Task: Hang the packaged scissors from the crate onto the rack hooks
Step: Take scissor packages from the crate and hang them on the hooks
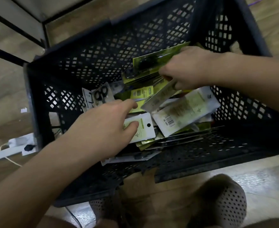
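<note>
down in the crate [102, 63], the left hand [105, 124] lies mostly flat, fingers stretched toward 2 o'clock and thumb pressed on a white card [143, 129] with a round hang hole. it touches rather than clasps; whether any finger hooks under the card's edge i cannot tell.

the right hand [189, 68], at 2 o'clock from the left, is curled tight around a fanned bundle of yellow-green scissor packs [150, 63] that juts from the fist toward 9 o'clock. a grey-white pack [160, 97] slants out from under the same fingers toward 7 o'clock, its lower corner near the left forefinger.

around both hands the rest of the packaged scissors lie in a loose heap on the crate bottom. a large white-backed pack with a barcode [184, 112] sits just beside the white card at its 3 o'clock. a clear-fronted pack showing black-handled scissors [101, 94] leans at 11 o'clock from the left hand. more flat packs overlap beneath, toward 6 o'clock.

the crate is black lattice plastic standing on a wooden floor [4, 99]. outside it, a white power strip [17, 143] lies at 9 o'clock, a black-edged frame [43, 30] stands at 11 o'clock, and a perforated shoe [225, 203] shows at 5 o'clock.
</note>
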{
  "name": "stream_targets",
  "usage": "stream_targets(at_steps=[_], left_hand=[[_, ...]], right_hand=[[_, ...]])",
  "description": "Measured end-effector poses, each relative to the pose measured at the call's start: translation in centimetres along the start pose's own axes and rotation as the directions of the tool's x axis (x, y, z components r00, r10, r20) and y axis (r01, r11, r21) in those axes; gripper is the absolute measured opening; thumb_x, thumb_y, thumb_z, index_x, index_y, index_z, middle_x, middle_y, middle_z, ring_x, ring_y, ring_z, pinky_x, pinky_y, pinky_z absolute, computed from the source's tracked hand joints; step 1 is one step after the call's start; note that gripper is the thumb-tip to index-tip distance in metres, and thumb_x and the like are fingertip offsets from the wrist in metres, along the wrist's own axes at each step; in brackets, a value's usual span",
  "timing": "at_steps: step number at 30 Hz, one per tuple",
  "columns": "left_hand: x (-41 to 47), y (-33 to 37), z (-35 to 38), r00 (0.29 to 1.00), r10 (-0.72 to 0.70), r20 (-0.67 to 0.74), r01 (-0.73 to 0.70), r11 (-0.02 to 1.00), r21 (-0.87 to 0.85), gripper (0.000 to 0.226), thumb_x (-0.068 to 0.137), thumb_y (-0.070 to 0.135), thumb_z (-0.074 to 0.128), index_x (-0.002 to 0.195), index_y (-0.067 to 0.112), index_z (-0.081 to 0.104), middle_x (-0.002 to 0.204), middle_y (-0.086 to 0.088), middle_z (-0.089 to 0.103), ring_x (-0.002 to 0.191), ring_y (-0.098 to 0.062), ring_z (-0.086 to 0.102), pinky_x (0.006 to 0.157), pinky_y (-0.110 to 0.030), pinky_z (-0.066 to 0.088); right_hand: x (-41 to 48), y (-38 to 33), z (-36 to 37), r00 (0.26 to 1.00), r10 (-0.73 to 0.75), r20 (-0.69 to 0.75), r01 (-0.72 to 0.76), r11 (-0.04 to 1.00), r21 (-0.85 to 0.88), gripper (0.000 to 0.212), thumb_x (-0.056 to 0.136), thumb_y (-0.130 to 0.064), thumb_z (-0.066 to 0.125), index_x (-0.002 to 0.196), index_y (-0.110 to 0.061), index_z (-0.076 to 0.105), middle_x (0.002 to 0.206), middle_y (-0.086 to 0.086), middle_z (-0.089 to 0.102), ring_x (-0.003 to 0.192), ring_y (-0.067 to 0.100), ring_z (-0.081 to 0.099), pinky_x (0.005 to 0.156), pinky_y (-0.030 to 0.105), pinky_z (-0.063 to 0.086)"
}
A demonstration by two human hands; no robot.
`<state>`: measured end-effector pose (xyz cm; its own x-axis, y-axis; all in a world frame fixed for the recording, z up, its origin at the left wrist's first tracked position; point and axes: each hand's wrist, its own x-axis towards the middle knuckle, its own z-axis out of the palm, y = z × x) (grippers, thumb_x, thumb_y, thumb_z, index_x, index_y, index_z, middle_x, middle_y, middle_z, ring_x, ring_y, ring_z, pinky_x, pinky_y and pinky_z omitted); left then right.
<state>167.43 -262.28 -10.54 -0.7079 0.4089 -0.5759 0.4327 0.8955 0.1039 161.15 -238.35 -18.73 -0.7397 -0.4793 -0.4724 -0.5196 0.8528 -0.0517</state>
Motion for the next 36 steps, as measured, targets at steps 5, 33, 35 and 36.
stream_targets(at_steps=[5, 33, 35, 36], left_hand=[[1.4, -1.1, 1.2, 0.997, -0.071, -0.034, 0.069, 0.996, -0.049, 0.048, 0.099, 0.058, 0.045, 0.144, 0.04, 0.037, 0.132, 0.015, 0.06, 0.117, -0.013, 0.06, 0.094, -0.041, 0.054], [4.3, -2.4, -0.6, 0.952, -0.278, 0.128, 0.27, 0.561, -0.783, 0.021, 0.087, 0.023, 0.082, 0.103, 0.018, 0.069, 0.097, -0.011, 0.077, 0.093, -0.036, 0.075, 0.089, -0.06, 0.059], [4.6, -3.4, -1.6, 0.942, -0.331, 0.052, 0.234, 0.538, -0.81, 0.02, 0.087, 0.022, 0.082, 0.103, 0.019, 0.07, 0.096, -0.006, 0.078, 0.087, -0.027, 0.076, 0.084, -0.048, 0.062], [4.7, -4.1, -2.3, 0.93, -0.367, 0.01, 0.213, 0.519, -0.828, 0.018, 0.087, 0.021, 0.081, 0.101, 0.019, 0.07, 0.093, -0.003, 0.078, 0.08, -0.02, 0.076, 0.076, -0.04, 0.062]], right_hand=[[-0.5, 1.0, -0.5, 0.997, -0.01, -0.072, 0.019, 0.991, 0.131, 0.013, 0.088, -0.023, 0.068, 0.089, -0.03, 0.058, 0.079, -0.009, 0.055, 0.073, 0.019, 0.053, 0.053, 0.033, 0.04], [0.3, -3.7, 1.6, 0.781, -0.025, 0.624, -0.298, 0.863, 0.408, 0.025, 0.099, 0.006, 0.039, 0.101, -0.015, 0.051, 0.071, 0.014, 0.076, 0.048, 0.024, 0.071, 0.042, 0.028, 0.053], [-0.4, -3.0, -0.8, 0.854, 0.028, 0.519, -0.339, 0.787, 0.515, 0.023, 0.099, 0.005, 0.048, 0.102, -0.018, 0.05, 0.066, 0.014, 0.075, 0.048, 0.025, 0.071, 0.042, 0.031, 0.055], [-0.8, -2.5, -2.0, 0.903, 0.063, 0.425, -0.325, 0.747, 0.58, 0.019, 0.1, -0.001, 0.054, 0.104, -0.019, 0.054, 0.065, 0.011, 0.075, 0.05, 0.024, 0.072, 0.043, 0.032, 0.057]])
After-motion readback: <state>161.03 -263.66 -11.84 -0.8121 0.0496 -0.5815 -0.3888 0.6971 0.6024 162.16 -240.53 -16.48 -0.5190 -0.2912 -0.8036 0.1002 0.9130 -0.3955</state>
